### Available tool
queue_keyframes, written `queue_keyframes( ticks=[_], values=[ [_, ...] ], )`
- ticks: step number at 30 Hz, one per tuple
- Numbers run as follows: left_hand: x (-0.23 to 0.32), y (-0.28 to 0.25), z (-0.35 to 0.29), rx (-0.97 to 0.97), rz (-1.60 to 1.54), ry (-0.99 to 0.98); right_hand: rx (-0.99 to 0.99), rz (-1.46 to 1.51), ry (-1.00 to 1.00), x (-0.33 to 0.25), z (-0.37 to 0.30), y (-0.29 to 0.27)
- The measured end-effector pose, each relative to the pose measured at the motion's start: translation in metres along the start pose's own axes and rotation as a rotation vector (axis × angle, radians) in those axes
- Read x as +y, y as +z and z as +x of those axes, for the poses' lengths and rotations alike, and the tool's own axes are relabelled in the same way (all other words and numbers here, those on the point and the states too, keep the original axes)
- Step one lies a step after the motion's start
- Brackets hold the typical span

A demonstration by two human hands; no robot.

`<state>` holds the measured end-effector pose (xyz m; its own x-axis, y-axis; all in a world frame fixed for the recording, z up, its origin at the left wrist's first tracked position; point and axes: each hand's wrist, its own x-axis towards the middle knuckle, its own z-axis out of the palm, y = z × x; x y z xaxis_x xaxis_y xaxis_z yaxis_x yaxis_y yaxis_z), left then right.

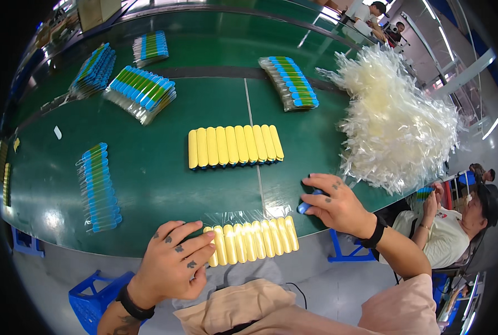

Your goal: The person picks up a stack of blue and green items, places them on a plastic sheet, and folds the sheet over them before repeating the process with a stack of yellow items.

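At the table's near edge lies a row of yellow strips with rounded ends (253, 241), which look like nail files, in a clear plastic sleeve (243, 216). My left hand (177, 258) is closed on the left end of this row, fingers over the top. Just beyond its right end, my right hand (338, 205) pinches a small glossy blue object (309, 202), mostly covered by the fingers. A stacked block of yellow nail files (235, 145) with blue undersides rests farther up the table, touched by neither hand.
Blue and green sleeved packs (143, 88) lie at the far left, another pack (291, 82) at far centre, and one (99, 188) nearer left. A large heap of clear plastic sleeves (397, 120) covers the right side. A seated person (450, 223) works at right; blue stools (95, 298) stand below.
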<state>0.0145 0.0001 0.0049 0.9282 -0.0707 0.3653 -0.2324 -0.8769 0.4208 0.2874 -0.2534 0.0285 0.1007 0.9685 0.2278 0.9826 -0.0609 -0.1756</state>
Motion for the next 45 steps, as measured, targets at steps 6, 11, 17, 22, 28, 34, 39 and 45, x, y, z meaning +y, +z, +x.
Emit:
queue_keyframes(
  ticks=[6,11,17,22,28,34,39,45],
  values=[
    [-0.011,0.002,0.006,0.276,-0.29,-0.149,-0.15,0.069,0.07,-0.019,0.012,-0.009],
    [-0.016,0.008,0.013,0.335,-0.78,-0.677,-0.243,0.058,-0.126,-0.053,0.081,0.007],
    [-0.013,0.014,0.007,0.577,-0.907,-0.675,-0.334,0.187,-0.308,-0.09,0.151,0.04],
    [-0.02,0.014,-0.005,0.572,-0.906,-0.618,-0.382,0.235,-0.345,-0.073,0.141,0.035],
    [-0.003,-0.008,0.008,0.101,-0.333,-0.241,-0.373,0.156,-0.141,0.0,0.037,-0.008],
    [-0.007,0.011,0.005,0.087,-0.037,-0.161,-0.115,-0.139,-0.196,0.001,0.028,-0.012],
    [-0.015,0.009,0.033,0.068,-0.387,-0.384,-0.027,0.171,0.047,-0.026,0.052,-0.022],
    [-0.023,0.018,0.031,0.205,-0.604,-0.529,-0.489,0.49,0.141,-0.084,0.138,-0.01]
  ],
)
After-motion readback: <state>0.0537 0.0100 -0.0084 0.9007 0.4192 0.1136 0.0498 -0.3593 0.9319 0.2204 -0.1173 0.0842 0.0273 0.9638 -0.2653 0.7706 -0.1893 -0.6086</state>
